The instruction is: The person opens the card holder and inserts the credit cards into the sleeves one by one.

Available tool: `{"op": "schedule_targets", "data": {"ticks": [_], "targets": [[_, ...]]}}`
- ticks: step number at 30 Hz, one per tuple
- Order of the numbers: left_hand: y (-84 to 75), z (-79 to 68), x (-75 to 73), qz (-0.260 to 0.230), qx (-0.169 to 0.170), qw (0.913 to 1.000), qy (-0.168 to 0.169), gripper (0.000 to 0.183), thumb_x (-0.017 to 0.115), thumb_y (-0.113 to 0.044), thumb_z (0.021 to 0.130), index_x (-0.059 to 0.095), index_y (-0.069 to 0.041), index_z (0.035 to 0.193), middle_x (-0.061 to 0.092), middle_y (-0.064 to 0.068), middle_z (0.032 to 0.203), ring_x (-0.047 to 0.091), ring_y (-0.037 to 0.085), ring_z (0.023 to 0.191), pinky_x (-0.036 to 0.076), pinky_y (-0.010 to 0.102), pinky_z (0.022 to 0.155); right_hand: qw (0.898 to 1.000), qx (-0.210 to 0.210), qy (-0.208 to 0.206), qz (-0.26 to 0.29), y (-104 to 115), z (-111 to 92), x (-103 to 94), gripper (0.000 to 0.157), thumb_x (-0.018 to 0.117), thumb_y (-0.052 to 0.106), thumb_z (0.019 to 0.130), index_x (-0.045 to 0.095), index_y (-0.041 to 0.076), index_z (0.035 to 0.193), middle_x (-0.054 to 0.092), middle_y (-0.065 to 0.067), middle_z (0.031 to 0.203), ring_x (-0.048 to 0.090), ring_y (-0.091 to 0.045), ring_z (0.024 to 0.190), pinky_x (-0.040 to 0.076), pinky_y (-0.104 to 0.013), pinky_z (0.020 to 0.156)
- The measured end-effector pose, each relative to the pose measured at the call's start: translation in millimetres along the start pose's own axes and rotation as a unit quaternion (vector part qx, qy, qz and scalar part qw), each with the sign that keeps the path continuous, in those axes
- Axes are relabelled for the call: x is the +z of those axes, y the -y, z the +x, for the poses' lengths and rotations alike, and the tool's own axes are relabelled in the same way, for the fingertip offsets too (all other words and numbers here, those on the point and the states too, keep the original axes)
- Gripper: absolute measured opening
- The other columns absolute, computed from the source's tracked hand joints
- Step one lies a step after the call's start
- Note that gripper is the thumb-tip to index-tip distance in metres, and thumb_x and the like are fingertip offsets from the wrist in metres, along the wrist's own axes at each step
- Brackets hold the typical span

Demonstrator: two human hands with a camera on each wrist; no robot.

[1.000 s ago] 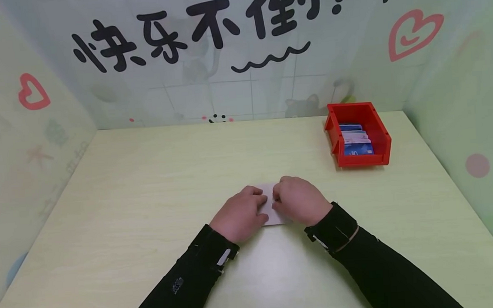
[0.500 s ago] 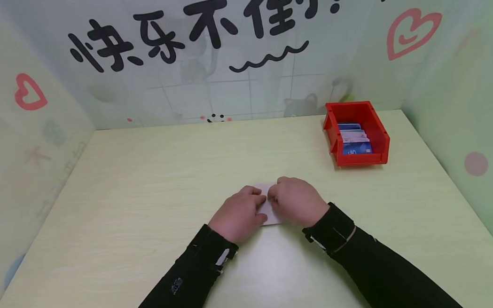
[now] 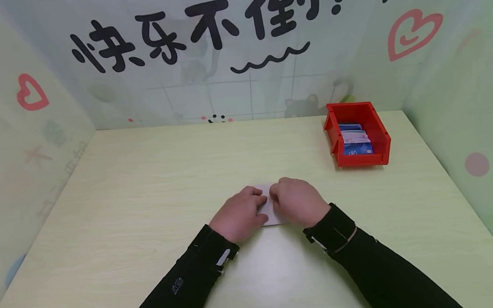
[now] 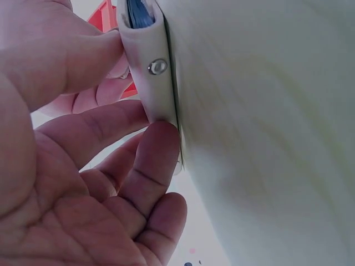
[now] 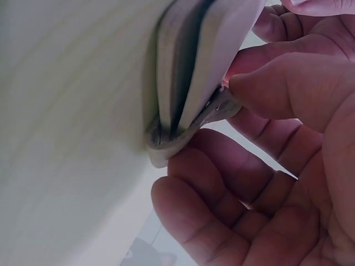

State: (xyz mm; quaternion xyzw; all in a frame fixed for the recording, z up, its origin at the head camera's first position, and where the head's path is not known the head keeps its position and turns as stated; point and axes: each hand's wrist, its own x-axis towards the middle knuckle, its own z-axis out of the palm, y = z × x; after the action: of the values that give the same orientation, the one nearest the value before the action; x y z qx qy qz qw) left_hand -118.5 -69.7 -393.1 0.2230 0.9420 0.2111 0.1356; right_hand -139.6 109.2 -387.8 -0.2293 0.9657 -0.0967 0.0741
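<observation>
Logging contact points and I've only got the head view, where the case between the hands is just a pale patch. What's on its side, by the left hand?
Observer: The left wrist view shows a round metal stud on the side of the pale case, close to the left hand.

Operator: Copy. The right hand blocks that edge for me. What's there?

Observer: In the right wrist view, a short strap bends round the case's edge, with the right hand's fingers against it.
</observation>
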Motion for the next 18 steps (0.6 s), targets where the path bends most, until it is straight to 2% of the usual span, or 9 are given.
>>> {"op": "schedule_targets", "data": {"ticks": [18], "targets": [[-0.4, -0.3, 2.5, 0.006, -0.004, 1.0, 0.0, 0.047, 0.068, -0.026, 0.102, 0.064, -0.004, 0.144, 0.057, 0.015, 0.15, 0.058, 0.031, 0.138, 0.049, 0.043, 0.115, 1.0, 0.004, -0.002, 0.01, -0.2, -0.9, 0.5, 0.011, 0.072, 0.015, 0.098, 0.077, 0.006, 0.101, 0.065, -0.005, 0.082, 0.055, -0.019, 0.072, 0.058, -0.033, 0.077]]}}
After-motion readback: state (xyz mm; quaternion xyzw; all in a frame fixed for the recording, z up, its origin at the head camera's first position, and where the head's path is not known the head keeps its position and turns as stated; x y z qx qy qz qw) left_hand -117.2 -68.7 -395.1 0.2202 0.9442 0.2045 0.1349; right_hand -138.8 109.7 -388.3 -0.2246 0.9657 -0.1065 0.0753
